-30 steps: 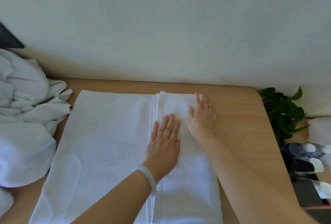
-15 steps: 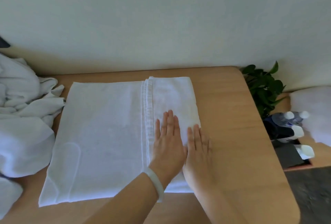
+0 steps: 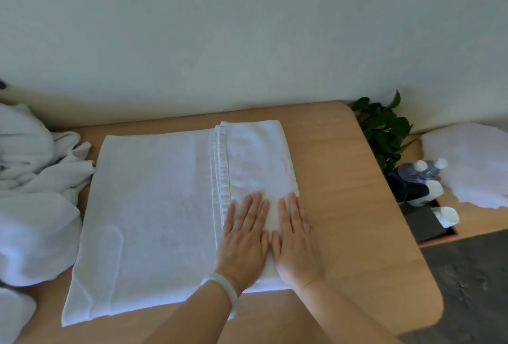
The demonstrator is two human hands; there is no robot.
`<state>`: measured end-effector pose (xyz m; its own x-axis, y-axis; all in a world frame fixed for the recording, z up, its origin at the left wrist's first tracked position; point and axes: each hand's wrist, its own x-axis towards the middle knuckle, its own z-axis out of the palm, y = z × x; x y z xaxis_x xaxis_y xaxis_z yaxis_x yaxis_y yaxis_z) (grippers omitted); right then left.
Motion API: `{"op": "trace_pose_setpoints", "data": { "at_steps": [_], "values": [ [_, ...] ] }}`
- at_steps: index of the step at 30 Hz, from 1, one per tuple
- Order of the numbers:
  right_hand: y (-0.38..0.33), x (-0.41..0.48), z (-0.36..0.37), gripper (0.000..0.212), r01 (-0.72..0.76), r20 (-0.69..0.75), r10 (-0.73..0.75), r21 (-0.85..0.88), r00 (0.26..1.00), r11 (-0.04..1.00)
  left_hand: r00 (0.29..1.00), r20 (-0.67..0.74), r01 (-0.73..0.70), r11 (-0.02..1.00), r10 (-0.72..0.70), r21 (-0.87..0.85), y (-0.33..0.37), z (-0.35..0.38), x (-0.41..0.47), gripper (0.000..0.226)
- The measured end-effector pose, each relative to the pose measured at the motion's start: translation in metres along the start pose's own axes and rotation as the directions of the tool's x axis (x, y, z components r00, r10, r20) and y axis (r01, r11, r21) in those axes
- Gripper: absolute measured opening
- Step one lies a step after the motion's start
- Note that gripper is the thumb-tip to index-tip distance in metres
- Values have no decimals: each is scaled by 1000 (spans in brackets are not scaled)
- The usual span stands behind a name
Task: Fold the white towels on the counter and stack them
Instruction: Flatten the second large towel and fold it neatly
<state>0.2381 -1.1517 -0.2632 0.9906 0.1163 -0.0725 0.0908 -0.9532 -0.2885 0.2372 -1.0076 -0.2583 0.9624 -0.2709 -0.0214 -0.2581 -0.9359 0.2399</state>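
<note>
A white towel [image 3: 154,214] lies flat on the wooden counter [image 3: 357,206], its right part folded over toward the middle, with a hemmed edge running front to back. My left hand [image 3: 246,236], with a pale bangle at the wrist, presses flat on the near end of that folded flap. Beside it, my right hand [image 3: 295,239] presses flat with straight fingers on the flap's right edge. A heap of crumpled white towels [image 3: 30,197] sits at the counter's left end.
A wall runs along the back of the counter. Off the counter's right edge stand a green plant [image 3: 384,129], a dark tray with water bottles [image 3: 423,175] and a white cloth [image 3: 472,162] on a lower surface. Dark floor shows at lower right.
Both hands have slid along the folded flap from its far part to its near end and now lie side by side. The view has also shifted, showing the counter's front edge.
</note>
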Motion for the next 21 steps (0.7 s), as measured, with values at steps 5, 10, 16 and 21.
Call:
{"op": "trace_pose_setpoints", "data": {
  "at_steps": [5,10,16,21],
  "values": [
    [17,9,-26,54,-60,123,-5,523,992,850,997,64,46,999,-46,1,-26,-10,-19,57],
    [9,26,-61,45,-226,67,237,632,969,741,938,91,334,942,-334,20,-93,-30,-65,65],
    [-78,27,-9,58,279,130,-295,128,947,952,818,93,568,822,-568,23,-154,-52,-102,59],
    [-99,20,26,61,294,142,-285,-51,948,954,663,82,747,665,-745,3,-174,-76,-108,64]
  ]
}}
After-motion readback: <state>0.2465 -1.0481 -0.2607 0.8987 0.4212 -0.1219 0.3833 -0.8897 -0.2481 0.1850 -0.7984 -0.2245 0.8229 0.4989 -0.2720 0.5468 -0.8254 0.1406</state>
